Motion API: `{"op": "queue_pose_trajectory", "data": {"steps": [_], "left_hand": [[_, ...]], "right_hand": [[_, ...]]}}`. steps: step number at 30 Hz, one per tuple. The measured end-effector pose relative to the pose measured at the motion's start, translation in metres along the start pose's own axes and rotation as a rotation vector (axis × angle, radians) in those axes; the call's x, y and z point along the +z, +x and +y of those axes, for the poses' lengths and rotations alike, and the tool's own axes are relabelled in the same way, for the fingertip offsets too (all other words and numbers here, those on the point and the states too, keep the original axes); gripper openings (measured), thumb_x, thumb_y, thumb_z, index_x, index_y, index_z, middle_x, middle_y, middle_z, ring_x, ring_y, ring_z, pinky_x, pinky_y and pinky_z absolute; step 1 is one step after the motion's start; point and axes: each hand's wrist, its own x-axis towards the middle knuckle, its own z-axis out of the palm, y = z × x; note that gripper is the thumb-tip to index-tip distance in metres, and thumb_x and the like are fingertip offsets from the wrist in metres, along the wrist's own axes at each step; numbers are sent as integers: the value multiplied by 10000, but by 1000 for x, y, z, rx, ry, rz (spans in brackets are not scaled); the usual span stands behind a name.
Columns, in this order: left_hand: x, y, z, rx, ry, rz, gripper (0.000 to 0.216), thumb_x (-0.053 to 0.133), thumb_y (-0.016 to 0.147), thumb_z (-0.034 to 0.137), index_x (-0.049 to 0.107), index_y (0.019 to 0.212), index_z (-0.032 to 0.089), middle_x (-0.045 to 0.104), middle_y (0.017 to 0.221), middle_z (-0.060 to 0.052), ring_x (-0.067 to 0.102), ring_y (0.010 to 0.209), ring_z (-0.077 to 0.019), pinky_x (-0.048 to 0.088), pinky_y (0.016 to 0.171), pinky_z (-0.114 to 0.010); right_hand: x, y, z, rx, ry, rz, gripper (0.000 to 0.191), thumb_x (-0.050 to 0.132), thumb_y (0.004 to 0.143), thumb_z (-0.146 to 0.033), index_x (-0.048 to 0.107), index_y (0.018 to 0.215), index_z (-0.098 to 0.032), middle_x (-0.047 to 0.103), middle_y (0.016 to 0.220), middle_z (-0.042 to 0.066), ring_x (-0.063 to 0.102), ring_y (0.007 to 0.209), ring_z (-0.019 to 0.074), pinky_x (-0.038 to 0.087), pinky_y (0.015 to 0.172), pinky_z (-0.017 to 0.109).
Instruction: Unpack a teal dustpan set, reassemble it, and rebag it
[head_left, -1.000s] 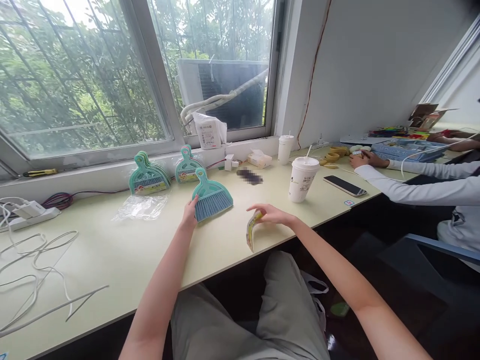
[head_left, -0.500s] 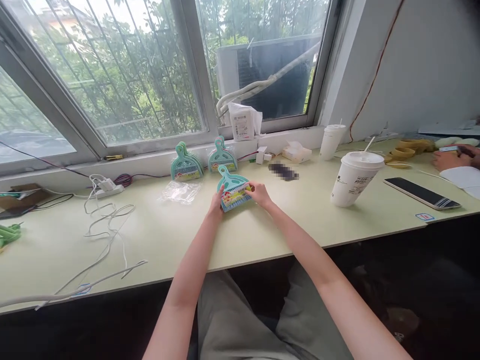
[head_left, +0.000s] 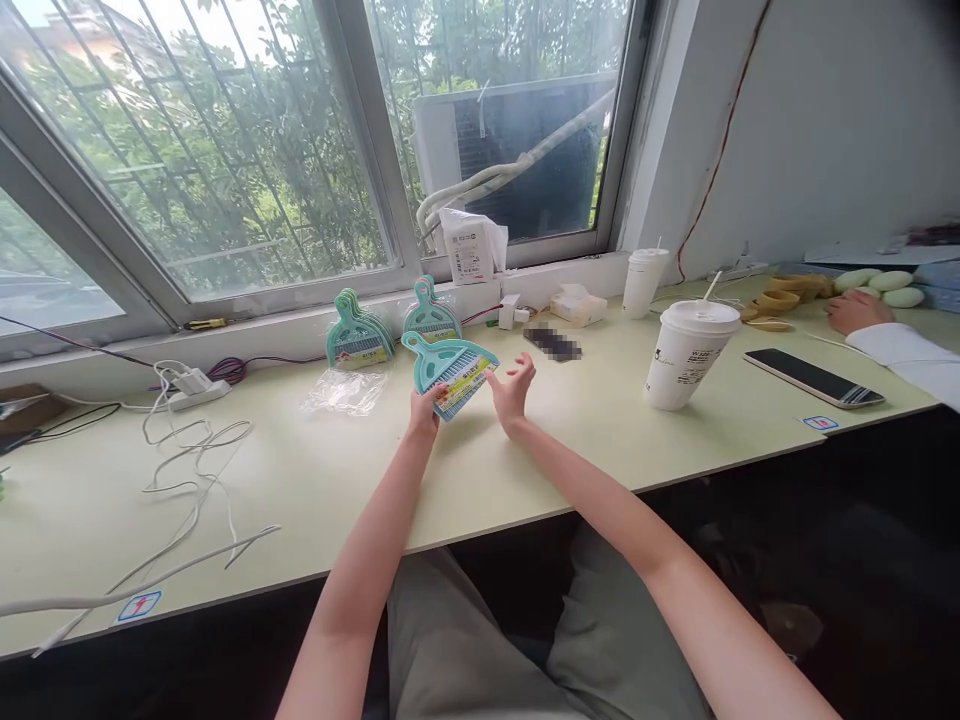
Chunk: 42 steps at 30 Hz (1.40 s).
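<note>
A small teal dustpan and brush set with a yellow label is tilted in front of me, its handle to the upper left. My left hand grips its lower left corner. Close by its right edge, my right hand has its fingers apart; the thumb is near or touching the label's end. Behind stand a stack of similar teal dustpan sets and a second group of dustpan sets. A crumpled clear plastic bag lies in front of the left stack.
To the right are a large paper cup, a smaller cup and a phone. White cables sprawl on the left. A tissue pack stands on the sill. At far right, another person's hand touches pale green oval objects.
My right hand has come off the dustpan set's label and opened. The set has tilted in my left hand. The other person's hand has moved to the oval objects. The view has shifted slightly right.
</note>
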Motion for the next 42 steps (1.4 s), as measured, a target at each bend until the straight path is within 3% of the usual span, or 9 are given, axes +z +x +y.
{"op": "queue_pose_trajectory", "data": {"steps": [1, 3, 5, 11, 15, 19, 24, 32, 42], "left_hand": [[1, 0, 1, 10, -22, -2, 454, 790, 531, 202, 642, 961, 192, 692, 962, -64, 646, 1011, -300, 525, 912, -453], [3, -2, 2, 31, -47, -9, 440, 788, 552, 215, 636, 963, 193, 688, 975, -63, 645, 1014, -294, 525, 913, -448], [5, -4, 4, 39, -48, 0, 416, 795, 561, 226, 632, 942, 183, 687, 954, -69, 649, 999, -298, 528, 902, -450], [12, -12, 9, 98, -66, 16, 434, 817, 566, 248, 618, 944, 172, 692, 920, -75, 651, 968, -294, 532, 879, -436], [15, -16, 12, 141, -30, -9, 414, 805, 587, 271, 614, 940, 167, 685, 928, -81, 653, 954, -286, 528, 867, -431], [18, -19, 15, 171, 36, -116, 484, 793, 610, 282, 600, 1041, 175, 682, 1001, -91, 642, 990, -286, 519, 874, -428], [14, -17, 18, 102, 75, -202, 533, 766, 622, 262, 579, 1114, 183, 682, 1046, -83, 648, 974, -278, 518, 861, -428], [4, -9, 17, 32, 41, -265, 572, 780, 544, 131, 590, 1083, 165, 702, 986, -71, 653, 971, -259, 498, 902, -418], [20, -26, 27, 88, -4, -328, 703, 792, 543, 121, 587, 1210, 200, 691, 1118, -96, 599, 1122, -321, 475, 964, -426]], "right_hand": [[3, -4, -1, 139, 107, -36, 621, 640, 786, -360, 384, 1334, -218, 424, 1375, 146, 527, 1146, 220, 477, 949, 379], [6, -10, -4, 331, 318, -261, 481, 588, 821, -382, 456, 1249, -209, 510, 1298, 128, 586, 1080, 209, 520, 892, 360], [8, -11, -7, 357, 489, -453, 329, 556, 838, -351, 526, 1134, -213, 600, 1185, 82, 640, 974, 178, 542, 859, 332], [3, -12, -17, 328, 674, -573, 380, 612, 806, -372, 498, 1151, -260, 673, 1047, 4, 687, 813, 142, 574, 824, 329], [1, -13, -17, 337, 630, -545, 393, 642, 776, -296, 497, 1138, -242, 680, 1006, 6, 682, 712, 129, 589, 787, 327], [-1, -10, -14, 413, 596, -457, 298, 622, 763, -236, 509, 1039, -216, 677, 932, 5, 657, 621, 114, 596, 733, 311], [-4, -6, -13, 389, 565, -417, 281, 606, 759, -261, 496, 1014, -219, 670, 890, -2, 655, 625, 120, 593, 692, 300], [-6, -1, -9, 321, 508, -430, 266, 582, 769, -293, 509, 1013, -217, 666, 942, 3, 649, 626, 115, 583, 634, 274], [-7, 4, -2, 320, 590, -510, 309, 680, 786, -386, 598, 1010, -190, 688, 1035, 44, 681, 746, 146, 594, 713, 302]]}}
